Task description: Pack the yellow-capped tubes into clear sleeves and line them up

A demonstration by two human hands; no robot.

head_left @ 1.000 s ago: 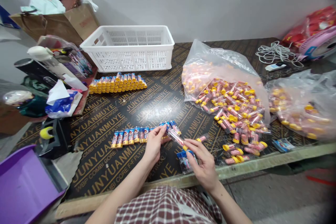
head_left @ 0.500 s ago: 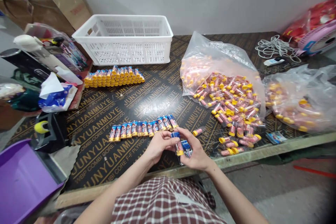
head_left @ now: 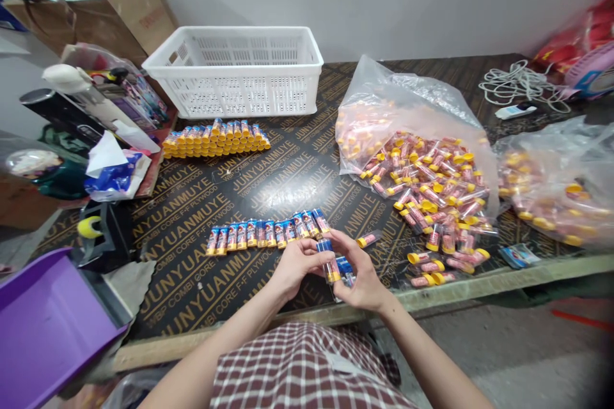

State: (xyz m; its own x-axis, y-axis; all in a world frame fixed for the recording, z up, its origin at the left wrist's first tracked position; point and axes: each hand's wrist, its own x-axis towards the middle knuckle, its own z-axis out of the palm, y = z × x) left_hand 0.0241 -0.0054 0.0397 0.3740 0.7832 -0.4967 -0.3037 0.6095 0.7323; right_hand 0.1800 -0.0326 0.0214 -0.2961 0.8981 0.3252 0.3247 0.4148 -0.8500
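Note:
Between my two hands, near the table's front edge, is a small clear tube (head_left: 330,270) with a yellow end and a blue label. My left hand (head_left: 293,270) pinches it from the left. The fingers of my right hand (head_left: 363,278) close around its other side. Blue printed labels (head_left: 344,265) lie partly hidden behind my right hand. Just beyond my hands runs a slanting row of labelled tubes (head_left: 269,233). One unlabelled tube (head_left: 368,239) with pink contents lies right of my right hand.
A white slotted basket (head_left: 244,92) stands at the back, with stacked labelled tubes (head_left: 215,140) before it. Right of centre, unlabelled tubes (head_left: 432,188) spill from a plastic bag (head_left: 426,92). A second bag (head_left: 556,185), a tape dispenser (head_left: 103,233) and a purple dustpan (head_left: 52,326) flank the workspace.
The whole view has shifted slightly, so the scene sits further right. The label now looks wrapped further around the tube, which both hands still hold.

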